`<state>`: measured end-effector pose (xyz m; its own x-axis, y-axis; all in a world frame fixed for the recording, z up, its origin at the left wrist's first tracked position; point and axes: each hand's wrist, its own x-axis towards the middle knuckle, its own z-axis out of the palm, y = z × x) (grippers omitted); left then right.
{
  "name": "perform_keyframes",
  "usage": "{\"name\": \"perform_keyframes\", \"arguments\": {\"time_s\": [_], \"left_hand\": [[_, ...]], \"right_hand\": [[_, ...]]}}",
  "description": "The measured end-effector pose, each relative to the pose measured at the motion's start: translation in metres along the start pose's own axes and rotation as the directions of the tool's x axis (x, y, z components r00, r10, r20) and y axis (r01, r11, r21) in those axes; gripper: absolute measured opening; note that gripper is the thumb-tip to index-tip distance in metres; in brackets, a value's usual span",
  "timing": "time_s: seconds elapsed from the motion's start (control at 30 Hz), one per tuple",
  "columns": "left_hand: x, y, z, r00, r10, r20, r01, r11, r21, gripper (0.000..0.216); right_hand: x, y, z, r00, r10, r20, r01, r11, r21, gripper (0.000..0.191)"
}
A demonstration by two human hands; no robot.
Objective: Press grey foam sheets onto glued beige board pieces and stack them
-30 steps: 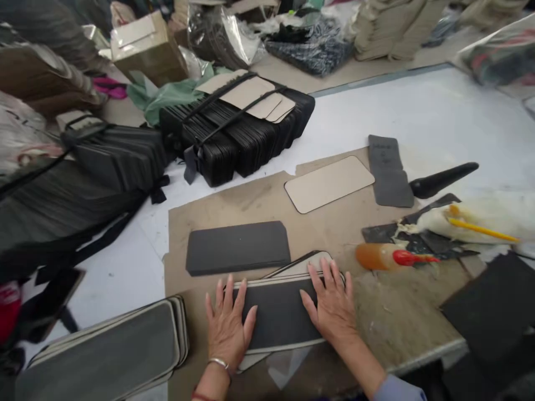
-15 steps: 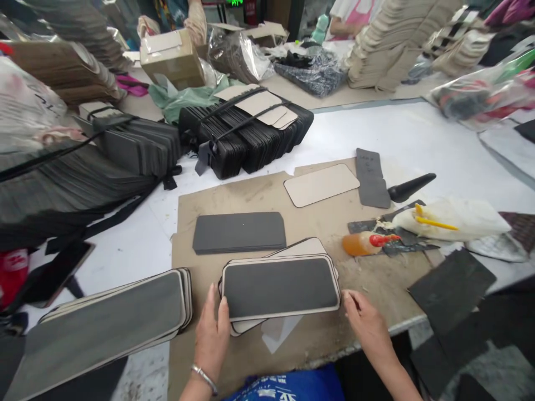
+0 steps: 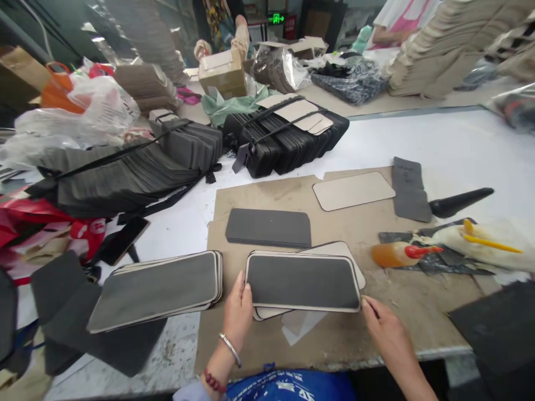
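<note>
A rounded rectangular panel with a dark grey face and pale rim (image 3: 303, 282) lies in front of me. It rests over pale panels with dark edges (image 3: 340, 250), set at a slight angle. My left hand (image 3: 238, 312) grips its left edge between thumb and fingers. At its lower right corner, my right hand (image 3: 387, 328) is closed in a pinch on the edge. To the left is a stack of similar grey-faced panels (image 3: 159, 289). Beyond the panel sits a short stack of plain dark grey pieces (image 3: 267, 227), with a single pale panel (image 3: 353, 191) farther right.
On the right lie an orange bottle with a red tip (image 3: 390, 254), a white bag with a yellow stick (image 3: 480, 239) and a black handle (image 3: 462, 202). Bound black bundles (image 3: 288, 139) and grey stacks (image 3: 112, 172) stand behind. A co-worker's arms (image 3: 240, 36) are at a box (image 3: 223, 72).
My view has turned left, so everything sits farther right in the picture. My left fingers have drawn together on the panel's left edge. My right hand stays at the lower right corner.
</note>
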<state>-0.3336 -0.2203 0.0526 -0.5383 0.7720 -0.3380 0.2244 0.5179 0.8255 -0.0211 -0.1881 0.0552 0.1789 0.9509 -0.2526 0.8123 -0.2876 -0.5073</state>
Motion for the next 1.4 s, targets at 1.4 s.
{"name": "perform_keyframes", "arguments": {"time_s": [1.4], "left_hand": [[0.006, 0.024, 0.000, 0.942, -0.187, 0.278, 0.308, 0.813, -0.494, 0.033]], "right_hand": [[0.025, 0.006, 0.005, 0.937, 0.243, 0.250, -0.329, 0.854, 0.403, 0.040]]}}
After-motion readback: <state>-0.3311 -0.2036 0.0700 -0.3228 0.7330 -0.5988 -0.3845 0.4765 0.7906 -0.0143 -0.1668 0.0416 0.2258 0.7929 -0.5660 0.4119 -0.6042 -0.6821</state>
